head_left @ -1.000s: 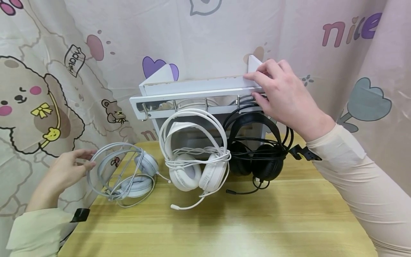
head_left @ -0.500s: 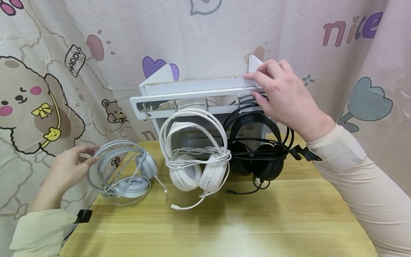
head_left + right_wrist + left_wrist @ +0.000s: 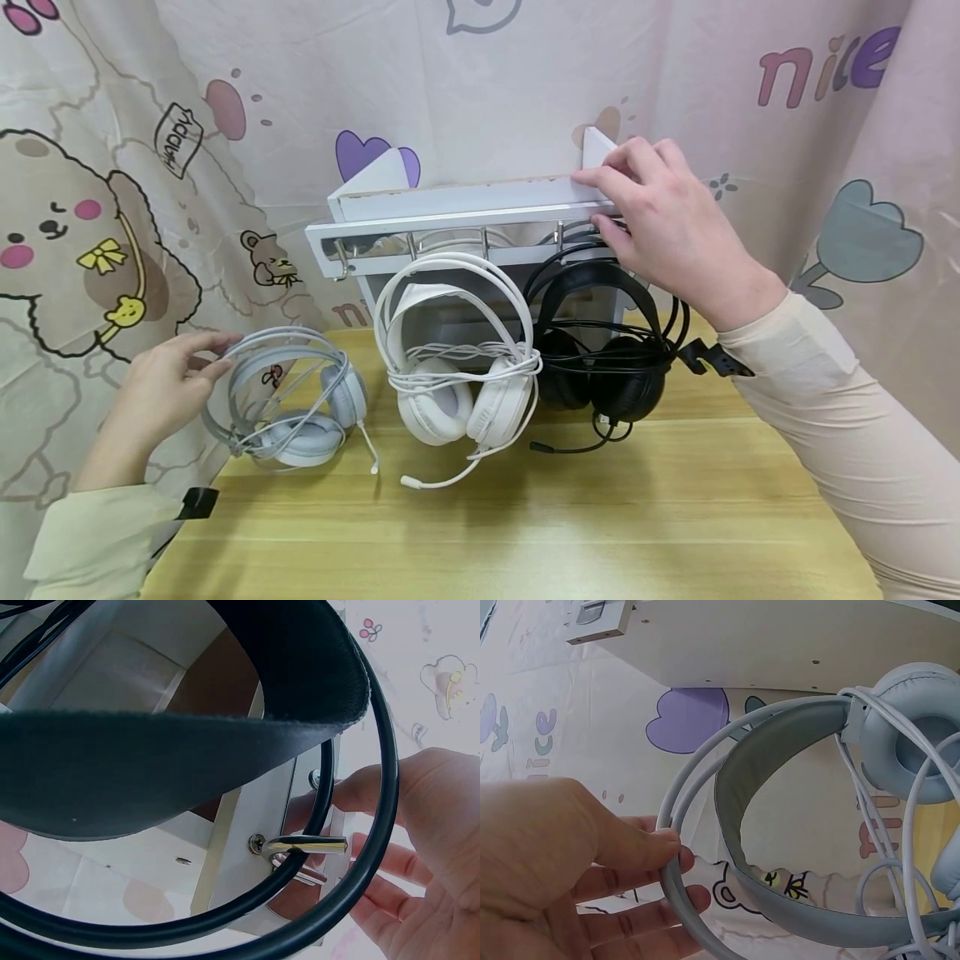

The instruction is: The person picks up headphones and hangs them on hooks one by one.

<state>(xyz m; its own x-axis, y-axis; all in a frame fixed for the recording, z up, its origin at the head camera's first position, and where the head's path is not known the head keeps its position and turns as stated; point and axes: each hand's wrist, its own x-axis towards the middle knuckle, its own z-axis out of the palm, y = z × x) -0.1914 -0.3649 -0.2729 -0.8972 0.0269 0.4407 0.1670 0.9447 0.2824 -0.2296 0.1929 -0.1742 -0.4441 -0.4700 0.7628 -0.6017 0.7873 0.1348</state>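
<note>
My left hand (image 3: 161,383) pinches the outer headband of a pale grey-blue headset (image 3: 347,396) at the left of the table. In the left wrist view, the thumb and fingers close round that band, beside the padded headband (image 3: 731,814); a cable wraps the ear cups. My right hand (image 3: 667,225) grips the right end of a white rack (image 3: 465,200), thumb below the rail and fingers on top. From the rack's hooks hang a white headset (image 3: 498,404) in the middle and a black headset (image 3: 628,392) at the right.
The leftmost metal hook (image 3: 341,258) bears nothing. A wooden table (image 3: 525,533) lies underneath. Patterned curtain (image 3: 487,92) hangs behind and at the sides. The white headset's microphone boom (image 3: 442,482) sticks out toward the front.
The grey-blue headset has turned slightly in my left hand, its microphone boom swinging down and left. My left hand has risen and shifted right a little. My right hand holds still.
</note>
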